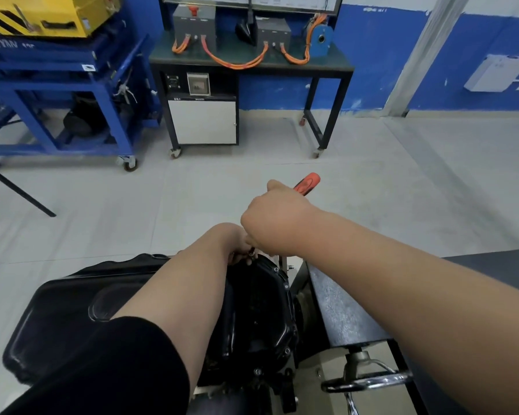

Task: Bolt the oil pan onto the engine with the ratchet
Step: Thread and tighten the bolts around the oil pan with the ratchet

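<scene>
The black oil pan (258, 307) lies on the engine in front of me, with several bolt heads along its rim. My right hand (274, 218) grips the ratchet, whose orange handle end (307, 183) sticks out past my knuckles. The ratchet's head (251, 251) sits at the pan's far edge. My left hand (237, 245) holds the head there with its fingertips, partly hidden behind my right hand.
A second black pan or tray (72, 307) lies to the left. The engine stand's grey beam (342, 307) and chrome handwheel (366, 381) are at right. Across the floor stand a black wheeled bench (252, 67) with orange cables and a blue cart (57, 85).
</scene>
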The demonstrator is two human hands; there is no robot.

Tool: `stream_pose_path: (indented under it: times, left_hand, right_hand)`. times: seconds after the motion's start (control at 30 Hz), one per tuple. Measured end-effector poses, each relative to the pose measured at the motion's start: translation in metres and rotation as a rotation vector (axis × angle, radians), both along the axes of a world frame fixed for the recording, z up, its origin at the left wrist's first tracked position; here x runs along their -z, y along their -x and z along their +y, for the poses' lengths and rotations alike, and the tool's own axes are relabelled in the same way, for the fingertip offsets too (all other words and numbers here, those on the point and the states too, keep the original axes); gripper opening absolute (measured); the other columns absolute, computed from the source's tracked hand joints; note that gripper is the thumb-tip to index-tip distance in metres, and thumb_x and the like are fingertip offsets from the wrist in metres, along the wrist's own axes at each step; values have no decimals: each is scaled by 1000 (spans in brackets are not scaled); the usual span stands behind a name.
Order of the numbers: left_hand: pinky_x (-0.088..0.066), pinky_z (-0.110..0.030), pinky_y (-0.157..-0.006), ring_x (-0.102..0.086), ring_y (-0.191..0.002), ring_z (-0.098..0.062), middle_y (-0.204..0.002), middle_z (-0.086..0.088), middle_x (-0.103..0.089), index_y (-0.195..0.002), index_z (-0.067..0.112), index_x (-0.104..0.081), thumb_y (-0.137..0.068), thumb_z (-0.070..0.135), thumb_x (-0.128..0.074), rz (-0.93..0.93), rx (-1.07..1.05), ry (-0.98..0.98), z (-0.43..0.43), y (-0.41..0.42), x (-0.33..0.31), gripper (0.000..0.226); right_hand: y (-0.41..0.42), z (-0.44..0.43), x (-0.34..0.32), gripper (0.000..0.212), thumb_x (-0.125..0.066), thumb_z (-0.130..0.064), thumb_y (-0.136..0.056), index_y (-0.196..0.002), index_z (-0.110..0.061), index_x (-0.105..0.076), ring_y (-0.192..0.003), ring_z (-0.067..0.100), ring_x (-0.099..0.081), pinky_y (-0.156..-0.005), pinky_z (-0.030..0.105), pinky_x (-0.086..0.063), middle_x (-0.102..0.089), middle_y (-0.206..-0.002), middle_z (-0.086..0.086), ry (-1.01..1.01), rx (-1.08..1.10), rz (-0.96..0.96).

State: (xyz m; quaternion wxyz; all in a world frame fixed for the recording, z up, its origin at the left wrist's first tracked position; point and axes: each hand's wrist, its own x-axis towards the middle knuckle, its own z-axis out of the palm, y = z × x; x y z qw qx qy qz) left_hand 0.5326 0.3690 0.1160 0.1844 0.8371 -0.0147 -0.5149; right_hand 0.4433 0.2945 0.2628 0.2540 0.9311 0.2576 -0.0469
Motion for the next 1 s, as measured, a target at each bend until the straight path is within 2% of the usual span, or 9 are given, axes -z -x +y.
stream_pose_path:
  times: [0.17, 0.23, 0.37, 0.53, 0.6, 0.7, 0.8, 0.9, 1.0]
  left_hand:
    - [-16, -12, -35, -26, -32, -5, -52, 7, -44, -63, 16, -48, -91, 18, -35, 36, 4, -11, 4, 2, 3, 31]
    - [-16, -12, -36, -25, -34, -5, -48, 7, -37, -61, 16, -48, -89, 19, -35, 46, -2, 1, 1, 4, 2, 32]
    - [-15, -11, -30, -24, -29, -2, -37, 9, -28, -62, 14, -46, -92, 21, -37, 176, -84, 77, -6, 10, 2, 32]
    - [-17, -14, -37, -23, -38, -5, -40, 6, -28, -59, 13, -47, -92, 24, -37, 52, -37, -5, -5, 10, 0, 35]
    - [-17, -14, -38, -23, -34, -5, -35, 6, -28, -59, 13, -47, -93, 25, -38, 36, -12, -23, -5, 10, -2, 38]
    - [-18, -15, -37, -23, -27, -7, -33, 5, -29, -58, 12, -48, -91, 19, -38, -16, 40, -40, -4, 7, -8, 36]
    - [-19, -18, -41, -23, -33, -9, -32, 4, -30, -57, 12, -48, -89, 14, -35, -68, 50, -44, 2, 4, -6, 35]
    - [-19, -20, -43, -22, -42, -10, -33, 5, -29, -56, 12, -49, -90, 17, -37, -39, 21, -30, 0, 6, 1, 36]
    - [-19, -20, -42, -23, -38, -10, -34, 5, -30, -55, 13, -49, -91, 22, -41, -32, 38, -45, -3, 8, 6, 38]
  right_hand:
    - [-2, -8, -1, 12, -51, -23, -92, -81, -18, -56, -65, 20, -47, -71, 31, -24, -58, -80, -2, -27, -93, 58]
    - [-2, -11, -1, 10, -51, -22, -91, -84, -19, -58, -67, 20, -49, -72, 30, -25, -60, -82, -2, -12, -134, 38]
    - [-7, -14, -9, 9, -53, -22, -87, -80, -19, -58, -66, 21, -51, -71, 32, -24, -59, -78, -2, -11, -176, -18]
    - [-7, -25, -2, 26, -45, -38, -94, -82, -17, -55, -60, 21, -45, -72, 33, -25, -55, -76, -1, -53, -91, 21]
    - [-8, -27, 1, 28, -44, -41, -94, -80, -17, -52, -59, 21, -43, -72, 33, -27, -51, -74, -1, -81, -61, 15]
    - [-7, -25, 3, 26, -44, -39, -94, -79, -18, -50, -60, 22, -45, -72, 33, -24, -50, -72, -1, -114, -38, 5]
    - [-4, -21, 5, 23, -43, -34, -95, -79, -18, -50, -56, 19, -41, -71, 32, -23, -49, -71, -2, -135, -24, -16]
    - [-1, -20, 5, 19, -44, -30, -94, -80, -19, -51, -59, 20, -43, -70, 32, -21, -49, -71, -2, -125, -7, -39]
    - [2, -21, 6, 20, -44, -30, -94, -79, -18, -51, -56, 18, -40, -70, 32, -21, -46, -67, -2, -120, 17, -23]
